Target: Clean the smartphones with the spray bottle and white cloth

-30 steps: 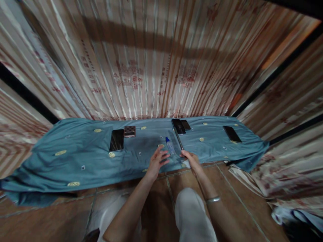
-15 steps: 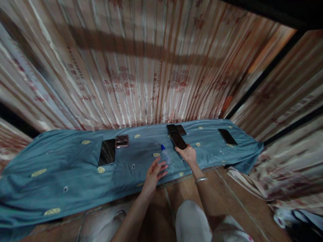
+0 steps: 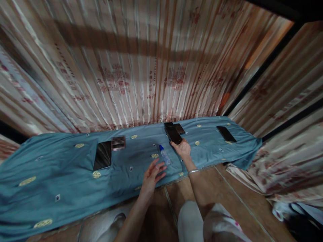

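Note:
My right hand (image 3: 183,148) is closed around the near end of a black smartphone (image 3: 174,135), thumb along its edge. The phone's far end overlaps a dark flat object (image 3: 168,125), and beside that lies a dark, wallet-like flat piece (image 3: 179,128). My left hand (image 3: 152,174) hovers open over the front of the blue cloth (image 3: 141,158), fingers spread and holding nothing. Just beyond its fingertips, a small clear bottle (image 3: 165,156) with a blue cap lies on its side.
Left on the cloth are a larger black-screened device (image 3: 103,155) and a blurred-out small rectangle (image 3: 118,143). Another black phone (image 3: 226,134) lies toward the right end. A striped curtain (image 3: 141,84) hangs behind; brown floor tiles (image 3: 224,191) and my knees are in front.
My right hand has shifted slightly away from me and left with the smartphone, which now looks shorter from this angle. The left hand stays open near the bottle. The view has turned slightly.

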`<state>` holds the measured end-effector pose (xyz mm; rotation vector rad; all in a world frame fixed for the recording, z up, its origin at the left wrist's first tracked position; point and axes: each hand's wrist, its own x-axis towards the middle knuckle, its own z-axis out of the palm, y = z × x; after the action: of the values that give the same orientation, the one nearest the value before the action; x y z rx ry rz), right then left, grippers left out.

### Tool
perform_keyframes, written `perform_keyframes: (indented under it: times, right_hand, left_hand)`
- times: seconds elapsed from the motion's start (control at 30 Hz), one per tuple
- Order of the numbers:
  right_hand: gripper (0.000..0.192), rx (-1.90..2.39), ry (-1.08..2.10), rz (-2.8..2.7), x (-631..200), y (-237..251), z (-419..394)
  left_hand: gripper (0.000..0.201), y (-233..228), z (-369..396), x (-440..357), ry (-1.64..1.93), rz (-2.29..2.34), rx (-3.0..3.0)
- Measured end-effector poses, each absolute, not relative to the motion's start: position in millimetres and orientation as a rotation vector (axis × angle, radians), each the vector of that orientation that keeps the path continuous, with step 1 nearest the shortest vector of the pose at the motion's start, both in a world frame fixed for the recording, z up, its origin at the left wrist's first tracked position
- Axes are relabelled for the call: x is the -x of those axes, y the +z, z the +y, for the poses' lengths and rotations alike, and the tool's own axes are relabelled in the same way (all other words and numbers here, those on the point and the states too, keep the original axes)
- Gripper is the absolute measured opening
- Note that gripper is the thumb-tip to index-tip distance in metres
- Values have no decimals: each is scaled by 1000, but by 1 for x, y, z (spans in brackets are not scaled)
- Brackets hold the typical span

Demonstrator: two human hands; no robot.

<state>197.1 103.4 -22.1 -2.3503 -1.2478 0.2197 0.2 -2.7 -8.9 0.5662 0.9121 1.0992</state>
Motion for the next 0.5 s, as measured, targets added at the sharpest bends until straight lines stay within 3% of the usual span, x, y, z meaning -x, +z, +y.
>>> perform_keyframes:
  times: [0.3,0.5]
  right_hand:
    - [61,2335,268,-1125,-206,-16,117]
    - [69,2330,216,-1108,-196,-10,140]
  left_hand:
    - [50,-10,-2,5,1108,911,-561]
    - [55,-10,-1,7,1112,900,-558]
